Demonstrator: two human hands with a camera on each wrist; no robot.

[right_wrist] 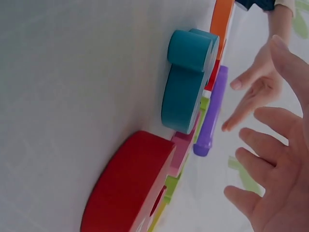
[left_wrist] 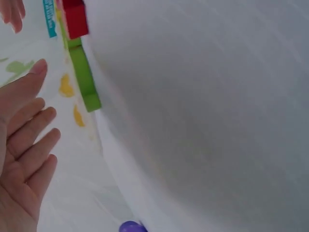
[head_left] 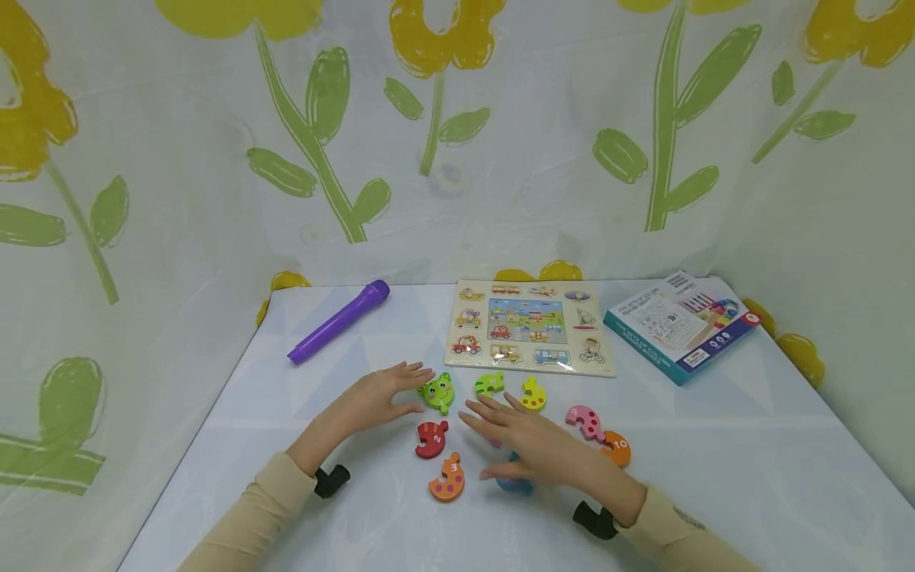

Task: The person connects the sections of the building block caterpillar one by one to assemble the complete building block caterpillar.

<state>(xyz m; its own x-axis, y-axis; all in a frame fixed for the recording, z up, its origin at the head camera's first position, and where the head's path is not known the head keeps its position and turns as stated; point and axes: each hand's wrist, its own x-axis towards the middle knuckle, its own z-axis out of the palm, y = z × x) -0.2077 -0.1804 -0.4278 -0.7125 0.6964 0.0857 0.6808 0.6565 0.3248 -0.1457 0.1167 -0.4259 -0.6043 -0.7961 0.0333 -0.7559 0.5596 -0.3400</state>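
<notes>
My left hand (head_left: 379,397) hovers with fingers extended, its fingertips beside a green frog-face puzzle piece (head_left: 439,392). Below that piece lie a red piece numbered 2 (head_left: 430,440) and an orange piece numbered 3 (head_left: 446,481). Spread over the middle of the table, my right hand (head_left: 539,441) holds nothing. It partly covers a blue piece (head_left: 516,483) and a pink one. The right wrist view shows a red piece (right_wrist: 128,183) near this hand as well as the blue piece's teal side (right_wrist: 182,96). Beyond its fingertips are a striped green piece (head_left: 489,384) and a yellow piece (head_left: 534,394).
To the right lie a pink piece numbered 9 (head_left: 586,422) and an orange piece numbered 10 (head_left: 617,450). At the back are a purple microphone-shaped stick (head_left: 339,322), a wooden vehicle picture board (head_left: 529,327) and a teal-edged box (head_left: 679,326). Flower-print cloth walls surround the table.
</notes>
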